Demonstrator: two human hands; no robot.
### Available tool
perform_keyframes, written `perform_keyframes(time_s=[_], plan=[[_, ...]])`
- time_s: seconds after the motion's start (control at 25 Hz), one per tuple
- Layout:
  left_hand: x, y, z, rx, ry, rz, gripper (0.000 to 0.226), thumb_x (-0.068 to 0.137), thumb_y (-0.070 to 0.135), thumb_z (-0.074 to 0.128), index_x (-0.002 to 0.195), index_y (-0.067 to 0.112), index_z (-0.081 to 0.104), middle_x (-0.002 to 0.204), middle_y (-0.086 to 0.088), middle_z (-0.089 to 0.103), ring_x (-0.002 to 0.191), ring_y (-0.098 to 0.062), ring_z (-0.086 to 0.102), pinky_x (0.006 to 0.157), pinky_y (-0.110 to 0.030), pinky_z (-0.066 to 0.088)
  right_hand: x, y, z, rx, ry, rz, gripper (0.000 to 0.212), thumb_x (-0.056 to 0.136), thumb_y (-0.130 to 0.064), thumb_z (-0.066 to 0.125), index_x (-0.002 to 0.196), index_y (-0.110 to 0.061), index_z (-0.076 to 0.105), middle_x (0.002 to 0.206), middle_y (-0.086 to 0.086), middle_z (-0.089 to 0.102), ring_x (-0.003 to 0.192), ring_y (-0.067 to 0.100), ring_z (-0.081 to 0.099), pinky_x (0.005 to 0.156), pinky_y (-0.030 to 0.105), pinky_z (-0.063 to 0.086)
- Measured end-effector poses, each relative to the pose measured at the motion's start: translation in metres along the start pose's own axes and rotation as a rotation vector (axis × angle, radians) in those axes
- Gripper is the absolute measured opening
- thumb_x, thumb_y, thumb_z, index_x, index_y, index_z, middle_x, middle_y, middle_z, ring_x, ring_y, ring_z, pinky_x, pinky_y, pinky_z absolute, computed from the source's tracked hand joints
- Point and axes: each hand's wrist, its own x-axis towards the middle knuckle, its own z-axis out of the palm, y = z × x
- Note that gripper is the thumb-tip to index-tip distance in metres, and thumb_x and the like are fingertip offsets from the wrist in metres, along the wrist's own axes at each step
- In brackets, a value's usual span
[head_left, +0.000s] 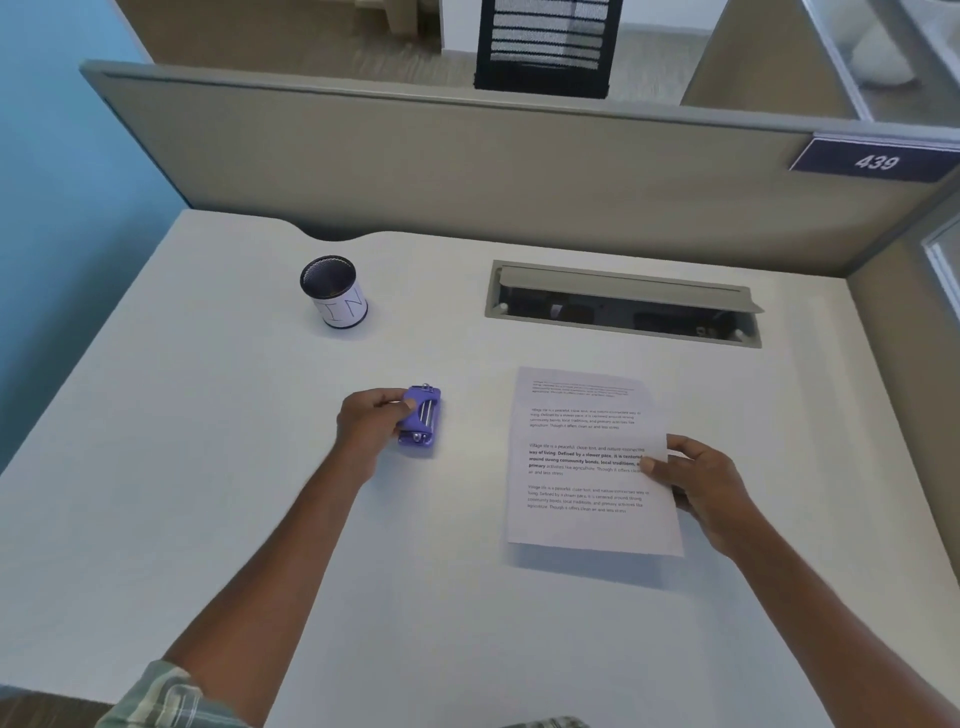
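My left grip (371, 423) is curled round the small purple plastic tool (423, 415) mid-surface. My right grip (696, 486) pinches the printed white paper sheet (582, 467) by its right edge, towards the surface's right edge. Held from one side only, the sheet could sag, crease or meet the tool skewed.

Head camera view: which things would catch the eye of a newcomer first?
The small purple desk tool, gripped by the left hand near the middle of the white desk, stands out most. To its right, the right hand pinches the right edge of a printed sheet. Behind the left hand stands a black mesh cup labelled IN.
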Motion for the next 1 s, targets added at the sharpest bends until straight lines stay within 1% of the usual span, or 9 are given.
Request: perform_keyframes(time_s=[0.12,0.28,0.36,0.56,0.68,0.8,1.0], plan=[[-0.013,0.004,0.042,-0.009,-0.070,-0.006,0.024,0.097,0.000,0.075,0.120,-0.001,0.079,0.122,-0.029,0.079,0.095,-0.031,0.073,0.100,-0.049,0.063,-0.003,0.005,-0.012,0.021,0.026,0.014,0.039,0.087,-0.010,0.089,0.124,-0.016,0.078,0.117,0.014,0.084,0.104,0.038,0.083,0.091,0.048,0.067],[-0.026,0.006,0.087,0.008,-0.107,-0.014,0.018,0.097,0.002,0.075,0.112,0.006,0.082,0.120,-0.026,0.080,0.094,-0.030,0.074,0.103,-0.051,0.064,-0.004,0.012,-0.027,0.053,0.046,0.041,0.039,0.087,-0.009,0.089,0.124,-0.015,0.078,0.117,0.015,0.084,0.105,0.040,0.082,0.095,0.053,0.066],[-0.029,0.004,0.102,0.022,-0.115,-0.018,0.018,0.096,0.003,0.075,0.112,0.007,0.083,0.119,-0.025,0.081,0.093,-0.029,0.074,0.105,-0.053,0.064,-0.004,0.017,-0.033,0.042,0.066,0.069,0.040,0.087,-0.006,0.088,0.124,-0.014,0.078,0.116,0.015,0.085,0.105,0.040,0.082,0.098,0.056,0.065],[-0.035,0.000,0.122,0.050,-0.086,-0.022,0.016,0.094,0.006,0.076,0.100,0.019,0.083,0.115,-0.021,0.083,0.090,-0.028,0.074,0.103,-0.054,0.065,-0.002,0.027,-0.043,-0.020,0.162,0.092,0.035,0.087,-0.002,0.087,0.118,-0.017,0.081,0.107,0.009,0.087,0.094,0.034,0.085,0.093,0.054,0.067],[-0.037,-0.001,0.128,0.049,-0.076,-0.035,0.018,0.094,0.005,0.076,0.104,0.018,0.084,0.113,-0.019,0.084,0.093,-0.031,0.077,0.103,-0.055,0.064,-0.002,0.032,-0.045,0.016,0.179,0.090,0.030,0.091,-0.006,0.084,0.119,-0.017,0.081,0.108,0.010,0.087,0.097,0.037,0.084,0.094,0.057,0.066],[-0.039,-0.004,0.132,0.048,-0.073,-0.061,0.019,0.093,0.006,0.076,0.108,0.014,0.085,0.111,-0.018,0.084,0.106,-0.039,0.081,0.103,-0.056,0.064,-0.002,0.035,-0.045,0.081,0.182,0.091,0.028,0.094,-0.008,0.082,0.122,-0.015,0.080,0.111,0.013,0.086,0.102,0.040,0.083,0.097,0.058,0.065],[-0.042,-0.010,0.138,0.020,-0.096,-0.077,0.022,0.094,0.005,0.076,0.114,0.007,0.084,0.111,-0.020,0.084,0.110,-0.043,0.080,0.102,-0.058,0.064,-0.002,0.035,-0.044,0.150,0.142,0.085,0.031,0.094,-0.007,0.081,0.125,-0.012,0.079,0.117,0.016,0.084,0.106,0.042,0.081,0.098,0.056,0.065]])
